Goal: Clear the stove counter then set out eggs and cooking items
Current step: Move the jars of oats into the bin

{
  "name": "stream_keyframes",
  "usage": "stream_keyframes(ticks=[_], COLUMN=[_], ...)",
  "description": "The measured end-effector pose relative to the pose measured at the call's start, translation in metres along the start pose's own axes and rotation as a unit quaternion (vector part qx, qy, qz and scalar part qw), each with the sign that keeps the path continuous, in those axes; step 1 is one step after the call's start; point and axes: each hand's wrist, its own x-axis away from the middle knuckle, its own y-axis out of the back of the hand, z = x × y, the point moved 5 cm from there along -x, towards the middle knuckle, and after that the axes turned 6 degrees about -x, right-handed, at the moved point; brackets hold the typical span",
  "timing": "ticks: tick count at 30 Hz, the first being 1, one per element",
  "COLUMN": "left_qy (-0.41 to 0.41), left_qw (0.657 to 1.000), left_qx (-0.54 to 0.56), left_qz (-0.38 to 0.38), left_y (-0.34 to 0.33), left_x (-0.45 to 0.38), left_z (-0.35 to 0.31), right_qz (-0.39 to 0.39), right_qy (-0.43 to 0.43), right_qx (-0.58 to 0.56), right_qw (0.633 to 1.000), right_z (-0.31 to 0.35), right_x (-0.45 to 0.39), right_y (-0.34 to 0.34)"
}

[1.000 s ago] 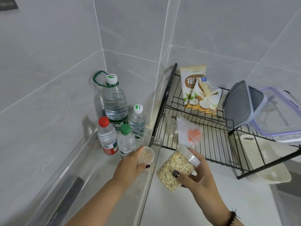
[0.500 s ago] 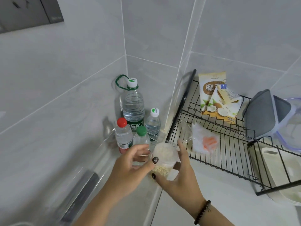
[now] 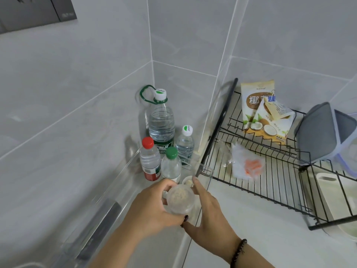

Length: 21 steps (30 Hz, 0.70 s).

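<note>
- Counter (image 3: 260,240), pale, meeting grey tiled walls at the far corner; its near and right edges cut off by the frame.
- Black wire rack (image 3: 270,182) along the counter's right side; its right end cut off; a grey-lidded container (image 3: 316,132) on it only partly in view.
- Coconut-print packets (image 3: 264,115) propped at the rack's far edge; the front one hides part of the rear one's print.
- Four water bottles in the far corner; the large one (image 3: 161,120) at the back, its label hidden behind the red-capped (image 3: 149,159) and green-capped (image 3: 171,165) bottles.
- Left hand (image 3: 152,211) curled round the clear oat jar (image 3: 180,199) from the left; right hand (image 3: 210,215) clasps it from the right, fingers partly hidden behind it; jar held above the counter's corner area, its body blurred.
- Small white cup (image 3: 188,181) just beyond the jar, largely hidden; contents unclear.
</note>
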Motion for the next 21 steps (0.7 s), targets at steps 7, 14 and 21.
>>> stream_keyframes(ticks=[7,14,21], left_qy=[0.045,0.042,0.045], left_qw=[0.997,0.995,0.994], left_qx=[-0.018,-0.037,-0.048], left_qz=[0.055,0.082,0.085], left_y=[-0.020,-0.057,-0.065], left_x=[-0.023,-0.028,-0.029], left_z=[0.038,0.046,0.045], right_qz=[-0.043,-0.070,-0.055], right_qy=[-0.079,-0.178,-0.196], right_qx=[-0.095,-0.204,-0.252], right_qw=[0.991,0.960,0.946], right_z=[-0.014,-0.040,-0.043], right_x=[0.011,0.023,0.031], right_y=[0.018,0.012,0.004])
